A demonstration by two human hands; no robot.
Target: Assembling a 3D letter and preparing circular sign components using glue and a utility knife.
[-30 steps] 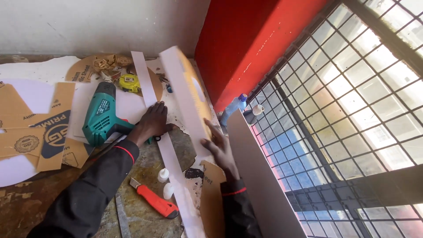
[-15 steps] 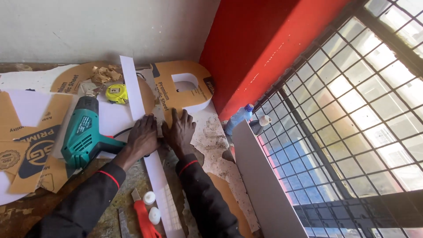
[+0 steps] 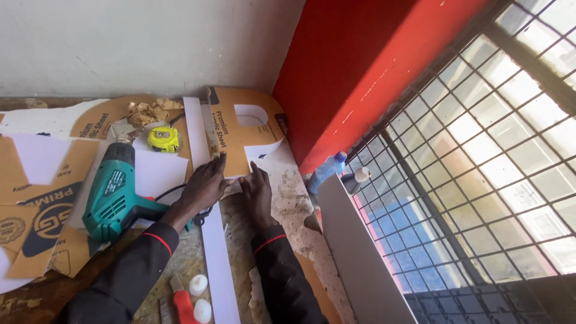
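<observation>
Pressing flat, the left hand (image 3: 204, 183) and right hand (image 3: 257, 191) are spread on a letter cutout (image 3: 240, 135) — a white strip (image 3: 207, 198) lies between them.

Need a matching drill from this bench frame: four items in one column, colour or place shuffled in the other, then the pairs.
1. heat gun
2. tape measure
3. letter cutout
4. plastic bottle

a. yellow, beside the long white strip
b. blue cap, at the foot of the red wall
c. teal, left of the left hand
d. brown, flat at the bench's back, beyond the right hand

Pairs: 1-c, 2-a, 3-d, 4-b
</observation>
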